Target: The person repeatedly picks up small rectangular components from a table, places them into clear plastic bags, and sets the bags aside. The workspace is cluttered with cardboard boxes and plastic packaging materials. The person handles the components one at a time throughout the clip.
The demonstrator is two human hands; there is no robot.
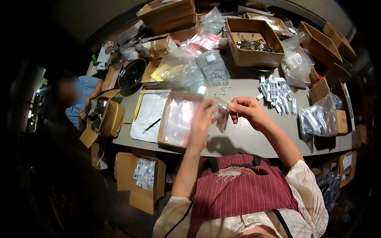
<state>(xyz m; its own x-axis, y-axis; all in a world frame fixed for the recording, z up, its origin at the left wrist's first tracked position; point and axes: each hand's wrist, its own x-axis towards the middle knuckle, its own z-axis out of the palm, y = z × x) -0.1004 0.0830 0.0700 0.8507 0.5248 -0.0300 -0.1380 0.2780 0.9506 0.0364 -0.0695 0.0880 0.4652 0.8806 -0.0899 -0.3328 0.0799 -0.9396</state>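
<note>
My right hand [249,112] pinches the upper corner of a small clear plastic bag [221,118] between thumb and fingers. The bag hangs above the table's near middle with small things inside that I cannot make out. Close by on its left is my left hand [201,119], smeared by motion, so whether it touches the bag is unclear. Beside that hand stands a shallow cardboard box [177,123] of flat clear bags. Small loose metal pieces [224,88] lie just beyond the hands, by a clear bag of metal hardware [213,68].
A pile of metal strips [276,93] lies right of my hands. Farther back is a cardboard box of metal parts [254,43]. A bag of metal pieces [317,119] is at far right. Left are papers [149,113] with a pen [152,125]; a co-worker [85,93] handles an open carton.
</note>
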